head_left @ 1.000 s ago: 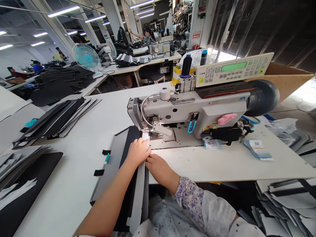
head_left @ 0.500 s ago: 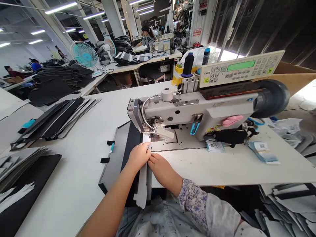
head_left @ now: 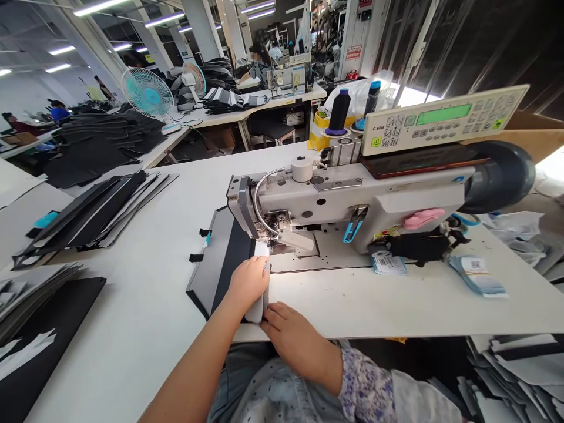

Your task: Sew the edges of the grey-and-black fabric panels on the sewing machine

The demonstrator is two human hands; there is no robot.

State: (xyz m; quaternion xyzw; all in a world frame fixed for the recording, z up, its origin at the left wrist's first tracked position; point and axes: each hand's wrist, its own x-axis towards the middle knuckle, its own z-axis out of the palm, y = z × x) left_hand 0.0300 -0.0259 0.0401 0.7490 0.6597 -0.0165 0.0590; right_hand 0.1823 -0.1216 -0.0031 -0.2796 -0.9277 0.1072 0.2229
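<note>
A grey and black fabric panel lies on the table with its right edge under the head of the sewing machine. A light grey strip runs along that edge towards me. My left hand is closed over the strip and the panel's edge, just in front of the presser foot. Nearer the table's front edge, my right hand has its fingers together at the near end of the strip, gripping its edge; the thumb is hidden. A turquoise-and-black tab shows on the panel's left side.
Stacks of cut pieces lie to the left. Blue-handled thread snips hang on the machine, and banded labels lie at right. A thread cone stands behind. Across the room a person sits at another machine.
The panel and strip have moved forward, away from me, under the machine head. My right hand has slid back towards the table's front edge, apart from my left hand, which stays near the needle.
</note>
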